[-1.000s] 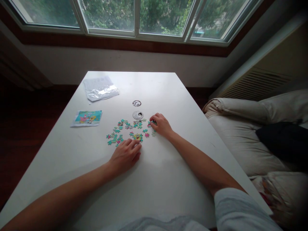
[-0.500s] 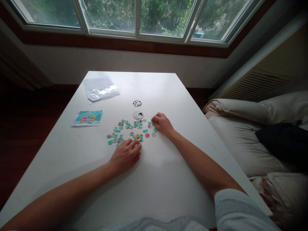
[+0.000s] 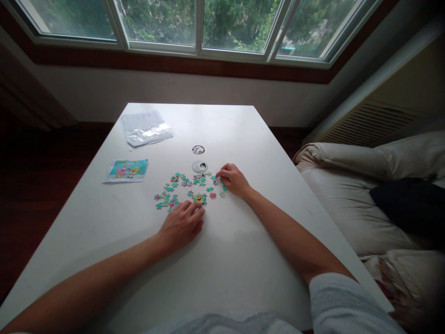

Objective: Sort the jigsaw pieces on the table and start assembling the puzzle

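Small jigsaw puzzle pieces (image 3: 169, 187), mostly teal and green with some pink, lie spread over the middle of the white table. My left hand (image 3: 181, 224) rests palm down at their near side. Its fingers are bent and somewhat apart, with the fingertips beside a joined yellow cluster of pieces (image 3: 199, 198) that shows part of a cartoon face. At the right end of the spread, my right hand (image 3: 235, 179) has its fingertips drawn together on a puzzle piece (image 3: 215, 181). A single pink piece (image 3: 212, 195) lies between the two hands.
A printed cartoon picture sheet (image 3: 128, 171) lies to the left on the white table (image 3: 229, 273). Behind it is a clear plastic bag (image 3: 148, 128). Two round fittings (image 3: 199, 166) are set in the tabletop beyond the pieces. A cushioned seat (image 3: 333, 195) stands at the right.
My right hand has shifted slightly left, its fingertips now over the pieces at the right end. My left hand has stayed in place.
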